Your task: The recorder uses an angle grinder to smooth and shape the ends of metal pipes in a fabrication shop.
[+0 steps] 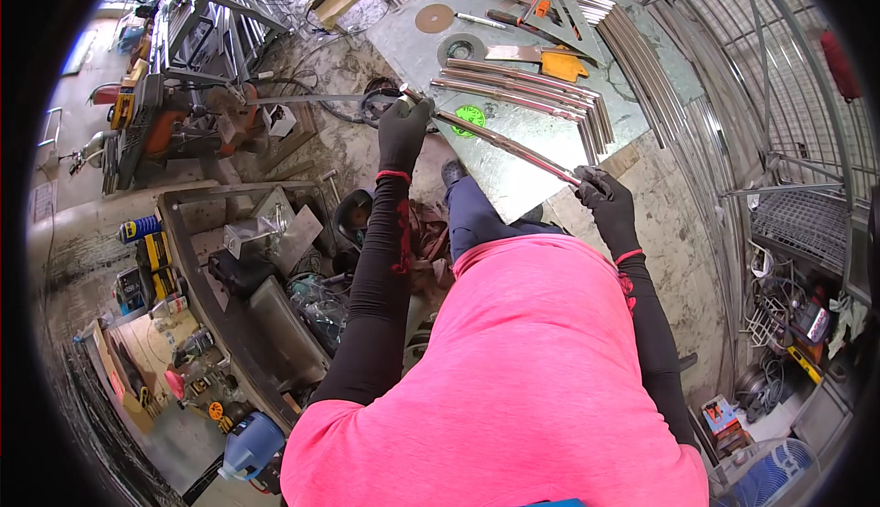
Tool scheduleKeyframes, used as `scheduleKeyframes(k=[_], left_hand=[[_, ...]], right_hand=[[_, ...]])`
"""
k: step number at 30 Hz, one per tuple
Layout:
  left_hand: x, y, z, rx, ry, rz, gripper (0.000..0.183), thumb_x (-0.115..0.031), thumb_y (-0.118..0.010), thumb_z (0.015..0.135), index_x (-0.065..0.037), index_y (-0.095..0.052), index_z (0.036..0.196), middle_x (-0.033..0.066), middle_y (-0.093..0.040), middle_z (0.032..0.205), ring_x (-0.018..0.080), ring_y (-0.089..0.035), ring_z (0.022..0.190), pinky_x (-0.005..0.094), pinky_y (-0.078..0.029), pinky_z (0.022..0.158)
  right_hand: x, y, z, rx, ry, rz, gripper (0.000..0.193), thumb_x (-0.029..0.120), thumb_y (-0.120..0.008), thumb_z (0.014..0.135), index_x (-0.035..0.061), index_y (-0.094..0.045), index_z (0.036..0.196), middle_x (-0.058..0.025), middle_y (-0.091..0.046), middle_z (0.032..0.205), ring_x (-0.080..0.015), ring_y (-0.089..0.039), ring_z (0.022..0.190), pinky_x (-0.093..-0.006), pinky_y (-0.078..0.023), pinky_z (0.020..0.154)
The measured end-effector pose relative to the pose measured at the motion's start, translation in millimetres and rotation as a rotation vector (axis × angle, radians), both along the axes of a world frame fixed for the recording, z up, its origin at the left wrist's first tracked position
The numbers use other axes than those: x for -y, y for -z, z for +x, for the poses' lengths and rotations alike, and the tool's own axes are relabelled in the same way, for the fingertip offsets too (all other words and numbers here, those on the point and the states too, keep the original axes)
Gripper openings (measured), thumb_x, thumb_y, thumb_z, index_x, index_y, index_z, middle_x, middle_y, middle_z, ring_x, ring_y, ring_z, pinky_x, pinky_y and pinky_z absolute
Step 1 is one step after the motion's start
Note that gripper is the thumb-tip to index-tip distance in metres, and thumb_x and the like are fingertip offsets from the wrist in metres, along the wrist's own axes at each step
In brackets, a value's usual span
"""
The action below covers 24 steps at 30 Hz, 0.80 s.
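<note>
A slim, shiny metal bar (506,146) runs slantwise across the near part of the metal-topped table (522,197). My left hand (403,133), in a dark glove, is closed round its far left end. At the lower right end, the gloved fingers of my right hand (603,199) grip the same bar. Just beyond lie several similar metal bars (521,93), some joining short angled pieces at their right ends. A round bright green sticker or disc (468,121) shows on the tabletop between the held bar and that group.
Farther up the table lie a yellow-handled flat blade (561,66), a grey abrasive disc (460,49), a brown disc (434,18) and a triangular square (587,32). Long metal strips (647,69) line the right side. A cluttered dark-framed bin (197,273) stands left.
</note>
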<state>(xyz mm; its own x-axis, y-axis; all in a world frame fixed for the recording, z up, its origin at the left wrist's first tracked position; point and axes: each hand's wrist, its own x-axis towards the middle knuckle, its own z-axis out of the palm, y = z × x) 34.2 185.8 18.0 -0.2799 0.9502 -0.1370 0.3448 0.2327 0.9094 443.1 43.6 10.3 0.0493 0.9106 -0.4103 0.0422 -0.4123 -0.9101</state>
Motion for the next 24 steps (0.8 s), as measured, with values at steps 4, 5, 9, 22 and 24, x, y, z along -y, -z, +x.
scheduleKeyframes(k=[4,5,9,22,24], left_hand=[[2.0,-13.8,5.0,-0.055,0.014,-0.012,0.035,-0.029,-0.079,0.098,0.005,-0.075,0.092,0.0060,-0.072,0.075,0.0118,-0.061,0.069,0.0351,-0.048,0.065],[2.4,-13.7,4.2,-0.056,0.007,-0.018,0.035,-0.029,-0.079,0.098,0.005,-0.075,0.092,0.0060,-0.072,0.074,0.0118,-0.060,0.068,0.0351,-0.048,0.065],[3.3,-21.5,14.7,-0.097,0.018,0.018,0.037,-0.030,-0.079,0.098,0.005,-0.072,0.087,0.0072,-0.069,0.070,0.0126,-0.058,0.066,0.0371,-0.046,0.063],[-1.9,-5.7,6.4,-0.025,0.036,0.011,0.037,-0.029,-0.081,0.098,0.005,-0.072,0.085,0.0028,-0.070,0.074,0.0107,-0.057,0.068,0.0350,-0.046,0.063],[-0.2,-7.4,9.1,-0.004,0.031,0.031,0.037,-0.029,-0.081,0.097,0.004,-0.072,0.085,0.0026,-0.069,0.073,0.0105,-0.056,0.068,0.0351,-0.045,0.063]], right_hand=[[0.7,5.7,-0.7,-0.043,0.039,0.016,0.035,0.003,-0.070,0.107,0.0028,-0.076,0.142,-0.0007,-0.079,0.106,-0.0042,-0.067,0.086,-0.0210,-0.049,0.071],[0.1,5.6,-1.0,-0.050,0.038,0.017,0.035,0.003,-0.070,0.107,0.0027,-0.076,0.142,-0.0008,-0.080,0.106,-0.0044,-0.067,0.087,-0.0210,-0.050,0.071],[1.3,7.1,5.4,-0.045,0.017,-0.001,0.036,0.002,-0.069,0.108,-0.0016,-0.073,0.143,-0.0055,-0.080,0.115,-0.0110,-0.071,0.091,-0.0261,-0.056,0.080],[1.5,8.2,4.9,-0.069,0.024,0.005,0.036,0.001,-0.069,0.109,-0.0013,-0.073,0.145,-0.0064,-0.081,0.114,-0.0101,-0.075,0.095,-0.0252,-0.058,0.081],[1.6,7.8,6.5,-0.048,0.002,0.016,0.036,0.001,-0.068,0.109,-0.0014,-0.073,0.144,-0.0065,-0.081,0.115,-0.0103,-0.075,0.096,-0.0251,-0.058,0.081]])
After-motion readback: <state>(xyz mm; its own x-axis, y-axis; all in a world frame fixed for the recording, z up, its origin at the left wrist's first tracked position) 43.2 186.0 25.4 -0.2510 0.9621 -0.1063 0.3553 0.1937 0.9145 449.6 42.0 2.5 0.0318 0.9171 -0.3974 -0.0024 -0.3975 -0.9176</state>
